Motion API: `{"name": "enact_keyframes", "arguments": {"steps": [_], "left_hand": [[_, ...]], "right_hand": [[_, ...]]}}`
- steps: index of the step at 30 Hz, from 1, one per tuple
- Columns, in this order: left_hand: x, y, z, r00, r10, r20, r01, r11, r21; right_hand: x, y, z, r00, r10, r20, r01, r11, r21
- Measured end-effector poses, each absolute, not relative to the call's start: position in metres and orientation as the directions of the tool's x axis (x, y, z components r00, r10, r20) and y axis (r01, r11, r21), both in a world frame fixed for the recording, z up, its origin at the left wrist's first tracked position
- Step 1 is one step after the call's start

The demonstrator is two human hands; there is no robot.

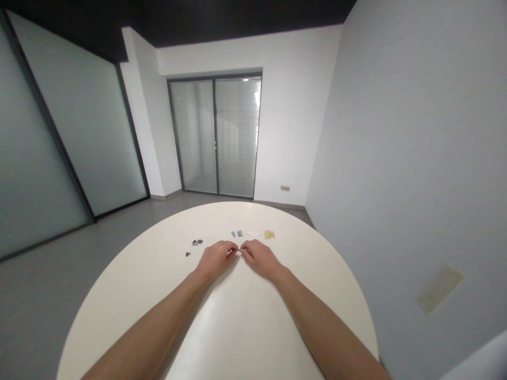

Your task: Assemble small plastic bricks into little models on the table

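My left hand (217, 258) and my right hand (259, 256) meet near the middle of the round table. Between their fingertips sits a small bluish piece (238, 250), pinched from both sides; it is too small to tell its kind. Just beyond the fingers lie two small blue-grey pieces (236, 233). To their right are some white or clear bits (252, 233), then a cluster of yellowish pieces (269, 234). Left of my left hand lie several small dark pieces (197, 242), with another dark piece (187, 254) nearer to me.
The pale round table (245, 327) reaches from my forearms toward the far wall. Beyond it stands a glazed door with blinds (237, 137). Frosted glass panels (75, 116) rise on the left, and a plain wall (415, 158) stands close on the right.
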State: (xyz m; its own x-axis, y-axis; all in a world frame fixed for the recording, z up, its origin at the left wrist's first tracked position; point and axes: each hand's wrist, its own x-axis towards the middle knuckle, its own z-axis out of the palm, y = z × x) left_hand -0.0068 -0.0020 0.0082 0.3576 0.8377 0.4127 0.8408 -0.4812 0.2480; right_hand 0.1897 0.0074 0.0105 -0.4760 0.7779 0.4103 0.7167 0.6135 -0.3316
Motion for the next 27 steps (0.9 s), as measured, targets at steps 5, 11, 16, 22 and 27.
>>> {"name": "enact_keyframes", "arguments": {"steps": [5,11,16,22,27], "left_hand": [[-0.0054,-0.0025,0.0085,0.338,0.843,0.419,0.834,-0.474,0.281],[-0.0041,-0.0066,0.0126,0.342,0.851,0.399,0.838,-0.468,0.279],[-0.0025,-0.0094,0.0156,0.346,0.858,0.379,0.844,-0.461,0.274],[-0.0017,-0.0097,0.0149,0.355,0.857,0.374,0.849,-0.464,0.255],[-0.001,-0.0099,0.015,0.378,0.852,0.362,0.843,-0.479,0.246]], "right_hand": [[0.1896,0.0063,0.0106,-0.477,0.779,0.408,0.712,0.614,-0.341],[0.1891,0.0057,0.0109,-0.481,0.775,0.409,0.703,0.62,-0.348],[0.1883,0.0065,0.0104,-0.49,0.77,0.409,0.698,0.628,-0.344],[0.1886,0.007,0.0098,-0.495,0.769,0.405,0.694,0.63,-0.349],[0.1881,0.0057,0.0097,-0.493,0.768,0.409,0.685,0.633,-0.362]]}}
